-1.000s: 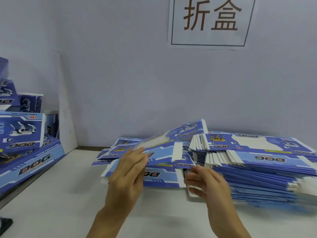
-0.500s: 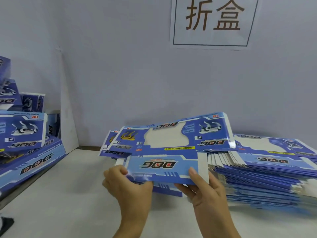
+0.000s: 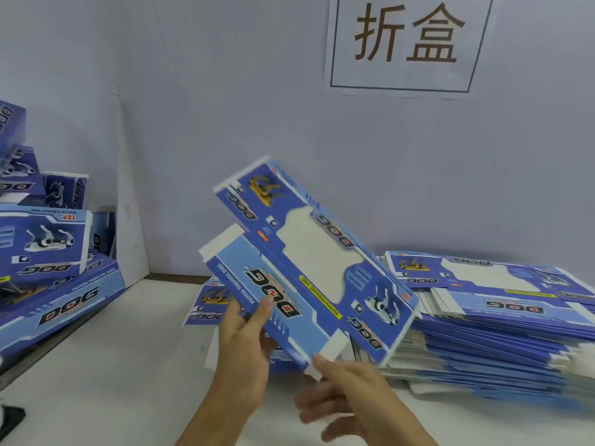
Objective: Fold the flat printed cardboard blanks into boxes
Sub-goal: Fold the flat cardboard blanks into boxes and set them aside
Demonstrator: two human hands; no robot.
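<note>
A flat blue printed cardboard blank [image 3: 309, 262] with "DOG" lettering and a pale window panel is held up off the table, tilted down to the right. My left hand [image 3: 246, 346] grips its lower edge, thumb on the printed face and fingers behind. My right hand [image 3: 347, 394] is blurred just below the blank's white tab at the lower right corner, fingers spread, thumb tip close to the tab. A thick stack of flat blanks [image 3: 495, 320] lies on the table at the right. A few loose blanks [image 3: 209, 300] lie behind my left hand.
Folded blue boxes [image 3: 48, 239] are piled at the left on a white table [image 3: 112, 365]. A white board [image 3: 132, 204] leans against the wall beside them. A paper sign [image 3: 405, 43] with two characters hangs on the wall. A dark object [image 3: 9, 420] sits at the lower left edge.
The blank has been lifted clear of the pile and turned from level to a steep diagonal. My right hand has left its edge and dropped to the lower right corner.
</note>
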